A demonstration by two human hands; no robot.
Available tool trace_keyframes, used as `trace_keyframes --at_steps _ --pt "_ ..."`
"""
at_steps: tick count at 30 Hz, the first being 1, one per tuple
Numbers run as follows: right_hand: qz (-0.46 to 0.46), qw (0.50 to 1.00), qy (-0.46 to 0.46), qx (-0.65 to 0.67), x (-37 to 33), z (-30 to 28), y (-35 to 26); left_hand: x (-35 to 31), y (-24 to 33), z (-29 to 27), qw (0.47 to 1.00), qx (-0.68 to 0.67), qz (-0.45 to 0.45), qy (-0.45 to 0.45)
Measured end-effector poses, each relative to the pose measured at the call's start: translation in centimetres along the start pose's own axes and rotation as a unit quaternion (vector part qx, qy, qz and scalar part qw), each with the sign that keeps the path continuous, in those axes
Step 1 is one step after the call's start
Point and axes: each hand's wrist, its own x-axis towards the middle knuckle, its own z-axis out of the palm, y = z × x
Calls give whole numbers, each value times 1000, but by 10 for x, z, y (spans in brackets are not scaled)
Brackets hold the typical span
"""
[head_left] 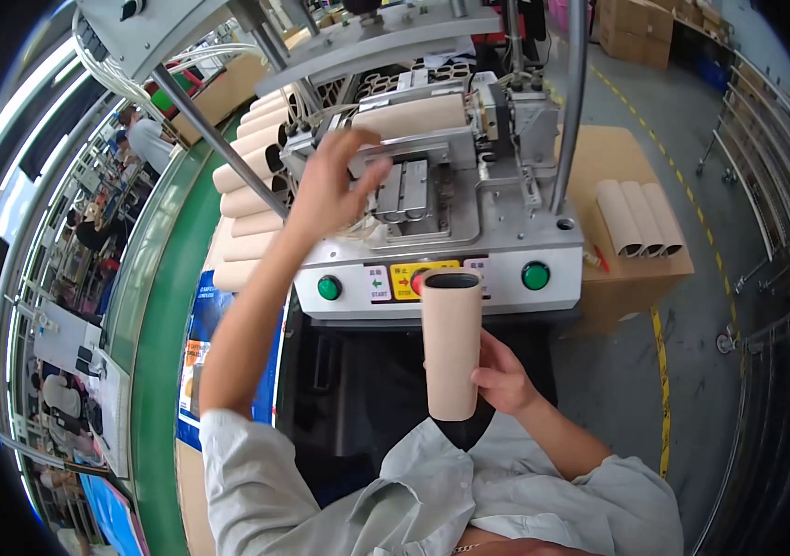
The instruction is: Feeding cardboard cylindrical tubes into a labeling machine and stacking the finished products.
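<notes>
My right hand grips a beige oval tube upright by its lower part, in front of the machine's control panel. The tube's dark hollow top faces up, and it partly hides a red button. My left hand is raised over the left of the machine bed with fingers apart, holding nothing. Just beyond it, a similar beige tube lies sideways in the metal machine, near a clamp at its right end. Whether the fingertips touch the machine cannot be seen. A grey metal block sits below that tube.
Beige tubes are stacked left of the machine; three more tubes lie on a cardboard box at right. Metal posts frame the machine. Green buttons flank its front panel. A wire rack stands far right.
</notes>
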Motion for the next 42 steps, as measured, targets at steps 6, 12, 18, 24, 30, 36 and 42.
trace_keyframes --at_steps 6,12,18,24,30,36,42 --pt "-48 993 37 99 -26 -11 -13 107 -110 39 980 29 3 -198" --pt "-67 993 79 59 -44 -39 -24 103 -88 42 970 161 179 -37" --pt "-213 900 129 -357 9 -10 -125 -76 17 -28 981 129 139 40" --pt "-311 469 61 -824 163 65 -199 -241 23 13 975 -85 81 -186" --pt "-164 379 22 -910 274 79 -226 -278 -3 40 936 -103 90 -325" --pt "-45 450 -64 -890 335 35 -250 -278 -21 45 936 -117 49 -328" --pt "34 394 -14 -918 345 40 -230 -278 -22 42 933 -132 35 -332"
